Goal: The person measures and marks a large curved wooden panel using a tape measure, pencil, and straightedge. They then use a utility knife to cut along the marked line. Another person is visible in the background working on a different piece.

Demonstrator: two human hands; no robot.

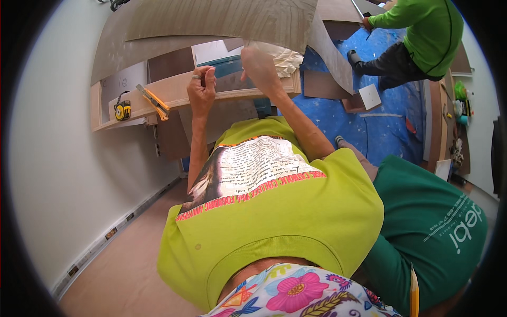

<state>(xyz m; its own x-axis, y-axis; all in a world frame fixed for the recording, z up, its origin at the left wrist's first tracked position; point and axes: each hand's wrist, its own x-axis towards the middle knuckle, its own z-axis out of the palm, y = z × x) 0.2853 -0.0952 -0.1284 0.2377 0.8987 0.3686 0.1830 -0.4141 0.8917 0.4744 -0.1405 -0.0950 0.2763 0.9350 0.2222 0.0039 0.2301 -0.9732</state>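
My left hand (202, 91), with a ring on one finger, is raised over the near edge of a pale wooden frame (177, 94). Its fingers are curled closed, and anything pinched in them is hidden. Smeared by motion, my right hand (260, 67) is a little farther off, beside a crumpled cream cloth-like bundle (288, 62); its grip does not show clearly. Left of my left hand, an orange utility knife (153, 103) lies across the frame. A yellow and black tape measure (122, 108) sits at the frame's left end.
Large grey-brown sheets (222, 24) lie across the far side of the frame. At the right, a co-worker in a green top (433, 37) stands on a blue floor covering (377, 129) with scattered board pieces (325, 85). A white wall (58, 132) runs along the left.
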